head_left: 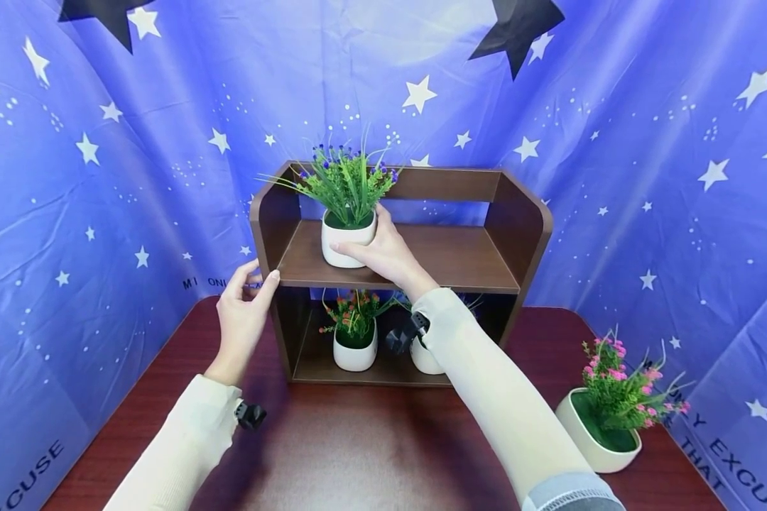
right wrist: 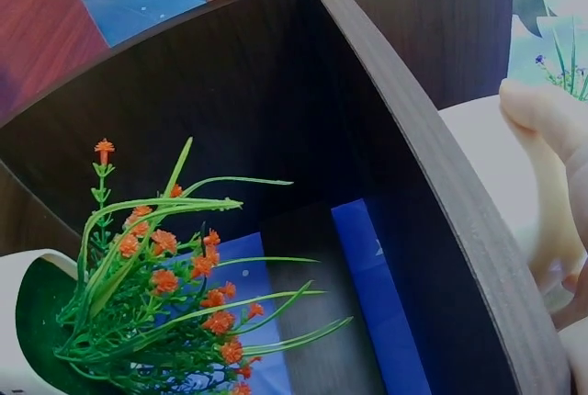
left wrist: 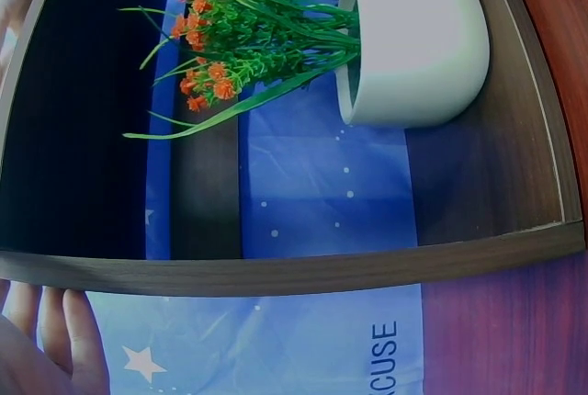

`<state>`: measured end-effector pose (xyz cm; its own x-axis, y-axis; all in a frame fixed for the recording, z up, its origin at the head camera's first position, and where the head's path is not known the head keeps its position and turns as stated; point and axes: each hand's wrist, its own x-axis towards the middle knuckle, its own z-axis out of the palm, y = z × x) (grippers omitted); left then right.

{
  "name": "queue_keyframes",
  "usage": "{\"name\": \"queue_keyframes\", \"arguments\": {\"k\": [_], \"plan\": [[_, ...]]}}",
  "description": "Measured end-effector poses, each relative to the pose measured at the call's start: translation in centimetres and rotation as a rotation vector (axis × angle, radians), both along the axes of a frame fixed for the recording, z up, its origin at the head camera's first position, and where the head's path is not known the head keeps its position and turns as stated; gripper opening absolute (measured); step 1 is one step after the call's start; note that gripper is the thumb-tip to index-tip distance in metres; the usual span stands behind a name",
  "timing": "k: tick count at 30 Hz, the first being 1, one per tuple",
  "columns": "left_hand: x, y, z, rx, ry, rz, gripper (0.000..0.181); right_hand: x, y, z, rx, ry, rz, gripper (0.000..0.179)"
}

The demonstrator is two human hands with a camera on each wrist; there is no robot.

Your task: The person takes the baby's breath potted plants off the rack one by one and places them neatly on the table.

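On the upper board of a dark brown two-tier shelf (head_left: 450, 255) is a white pot (head_left: 348, 245) of artificial plants with small purple flowers (head_left: 351, 177). My right hand (head_left: 386, 248) grips this pot from its right side, thumb across the front. At the shelf's left side panel, my left hand (head_left: 243, 305) holds the front edge, thumb in front and fingers around the outer side. Below, an orange-flowered potted plant (head_left: 356, 341) stands on the lower board, and beside it another white pot (head_left: 427, 357) is partly covered by my right forearm.
A pink-flowered plant in a white pot (head_left: 604, 426) stands on the reddish-brown table (head_left: 351, 440) at the right. Behind the shelf and along both sides hangs a blue curtain (head_left: 185, 177) with stars.
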<state>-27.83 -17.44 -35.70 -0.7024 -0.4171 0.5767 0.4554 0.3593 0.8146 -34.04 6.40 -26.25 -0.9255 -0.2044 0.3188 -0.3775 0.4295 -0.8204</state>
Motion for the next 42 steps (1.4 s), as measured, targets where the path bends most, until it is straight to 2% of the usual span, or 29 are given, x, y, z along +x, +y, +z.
{"name": "queue_keyframes", "arguments": {"k": [13,20,27,34,42], "plan": [[-0.2,-0.1,0.3,0.002,-0.005,0.001,0.035,0.4,-0.1,0.0,0.039,0.039,-0.017,0.119],[-0.1,-0.3,0.3,0.004,-0.008,0.011,0.036,1.1,0.1,0.0,0.038,0.039,0.008,0.119],[0.0,0.0,0.2,0.004,-0.012,-0.011,0.037,2.0,1.3,-0.3,0.072,0.041,0.024,0.119],[0.0,0.0,0.2,0.011,-0.004,-0.010,0.035,2.9,2.5,-0.3,0.080,0.079,0.064,0.109],[-0.1,0.0,0.1,0.011,-0.005,-0.015,0.035,4.1,3.9,-0.4,0.096,0.102,0.067,0.103]]}}
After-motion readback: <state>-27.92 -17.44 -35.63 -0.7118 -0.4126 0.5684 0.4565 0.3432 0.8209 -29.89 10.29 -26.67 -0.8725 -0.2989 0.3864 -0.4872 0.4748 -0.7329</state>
